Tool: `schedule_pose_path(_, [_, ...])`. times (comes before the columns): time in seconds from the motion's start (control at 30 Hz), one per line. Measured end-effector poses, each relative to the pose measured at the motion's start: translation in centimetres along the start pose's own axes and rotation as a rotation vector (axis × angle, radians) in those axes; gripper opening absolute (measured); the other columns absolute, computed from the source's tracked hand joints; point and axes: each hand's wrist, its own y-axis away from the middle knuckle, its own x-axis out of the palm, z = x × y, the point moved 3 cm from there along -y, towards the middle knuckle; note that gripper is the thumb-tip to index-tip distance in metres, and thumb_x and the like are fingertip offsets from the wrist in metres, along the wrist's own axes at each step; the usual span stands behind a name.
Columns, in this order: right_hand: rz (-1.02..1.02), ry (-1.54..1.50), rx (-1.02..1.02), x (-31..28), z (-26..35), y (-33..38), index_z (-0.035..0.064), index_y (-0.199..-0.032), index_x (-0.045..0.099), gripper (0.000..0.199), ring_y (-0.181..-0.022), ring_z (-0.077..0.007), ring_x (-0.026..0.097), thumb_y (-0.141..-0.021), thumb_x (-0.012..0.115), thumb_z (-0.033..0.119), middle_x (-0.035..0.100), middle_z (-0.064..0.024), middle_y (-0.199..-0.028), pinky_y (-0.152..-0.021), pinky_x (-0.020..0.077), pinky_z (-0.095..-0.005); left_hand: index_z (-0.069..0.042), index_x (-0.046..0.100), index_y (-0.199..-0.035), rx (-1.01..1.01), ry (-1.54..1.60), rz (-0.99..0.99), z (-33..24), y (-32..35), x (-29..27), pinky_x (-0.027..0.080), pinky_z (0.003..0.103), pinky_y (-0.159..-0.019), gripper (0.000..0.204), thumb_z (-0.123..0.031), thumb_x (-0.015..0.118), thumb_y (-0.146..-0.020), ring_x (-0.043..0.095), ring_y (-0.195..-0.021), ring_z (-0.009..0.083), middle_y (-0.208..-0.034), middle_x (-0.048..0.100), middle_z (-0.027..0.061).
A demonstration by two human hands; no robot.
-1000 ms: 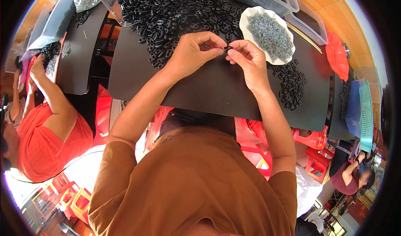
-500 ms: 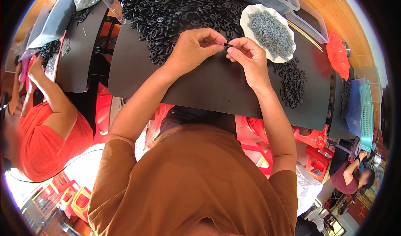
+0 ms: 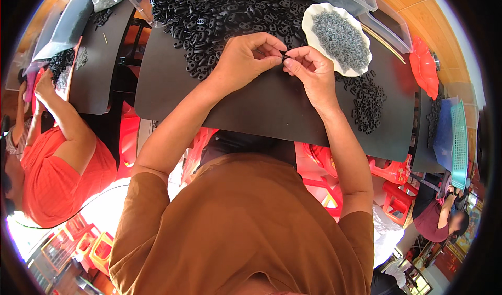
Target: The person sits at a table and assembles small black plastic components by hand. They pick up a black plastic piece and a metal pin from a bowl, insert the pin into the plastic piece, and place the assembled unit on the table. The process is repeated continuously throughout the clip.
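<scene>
One broad black work mat (image 3: pixel 272 112) is spread across the table, wide enough that every loose piece is kept within reach. Above it, a big heap of black oval rings (image 3: pixel 219 13) is piled at the far edge, just beyond the knuckles, so that fresh pieces can be drawn down without a stretch. A white scalloped dish (image 3: pixel 337 36) filled with small grey parts is set just beside the right hand, close by for picking. A smaller scatter of black rings (image 3: pixel 366 99) is laid out to the right of that forearm, kept apart from the main heap. Both hands are brought together over the mat: the left hand (image 3: pixel 246 60) is curled, thumb and forefinger closed on a tiny black piece (image 3: pixel 286 58), and the right hand (image 3: pixel 311 70) is pinched narrow against the same piece, fingertips touching. What exactly is gripped cannot be made out, being too small. At far left, another person in a red shirt (image 3: pixel 52 180) is seated at a separate dark mat.
</scene>
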Motion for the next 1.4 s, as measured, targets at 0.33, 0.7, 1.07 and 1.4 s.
schedule_pose_path(0.33, [0.006, 0.035, 0.003, 0.0, -0.3, 0.2, -0.0010, -0.093, 0.067, 0.005, -0.074, -0.0103, 0.066, -0.088, 0.069, 0.000, 0.069, -0.0052, -0.082, -0.069, 0.0543, -0.0228, -0.001, 0.068, -0.103, -0.023, -0.030, 0.039, 0.3, 0.2, 0.3, 0.054, 0.022, -0.072, 0.017, -0.004, 0.071, -0.086, 0.066, -0.077, 0.0079, -0.085, 0.072, 0.0048])
schedule_pose_path(0.7, [-0.021, 0.230, -0.051, 0.1, 0.2, 0.4, 0.0008, -0.092, 0.068, 0.009, -0.074, -0.0086, 0.066, -0.084, 0.070, -0.004, 0.070, -0.0039, -0.084, -0.067, 0.0531, -0.0221, -0.002, 0.069, -0.104, 0.029, -0.092, -0.010, -0.3, 0.4, 0.5, 0.055, 0.024, -0.072, 0.020, -0.007, 0.072, -0.084, 0.067, -0.074, 0.0086, -0.081, 0.072, 0.0044])
schedule_pose_path(1.07, [-0.008, 0.388, -0.020, -0.3, 0.1, 0.4, 0.0029, -0.088, 0.070, 0.009, -0.068, -0.0046, 0.060, -0.080, 0.075, 0.001, 0.067, 0.0006, -0.075, -0.062, 0.0481, -0.0202, -0.004, 0.070, -0.104, 0.227, -0.400, -0.028, -1.5, 0.4, -2.1, 0.054, 0.028, -0.071, 0.022, -0.005, 0.072, -0.082, 0.067, -0.077, 0.0155, -0.087, 0.071, 0.0058])
schedule_pose_path(1.4, [-0.035, 0.378, -0.048, 0.1, 0.3, 0.3, 0.0038, -0.089, 0.070, 0.009, -0.069, -0.0051, 0.060, -0.081, 0.075, 0.004, 0.068, 0.0007, -0.076, -0.063, 0.0478, -0.0214, -0.008, 0.070, -0.097, 0.419, -1.066, -0.043, -1.6, -2.7, -6.1, 0.051, 0.037, -0.083, 0.018, -0.011, 0.073, -0.079, 0.059, -0.093, 0.0244, -0.097, 0.064, 0.0031])
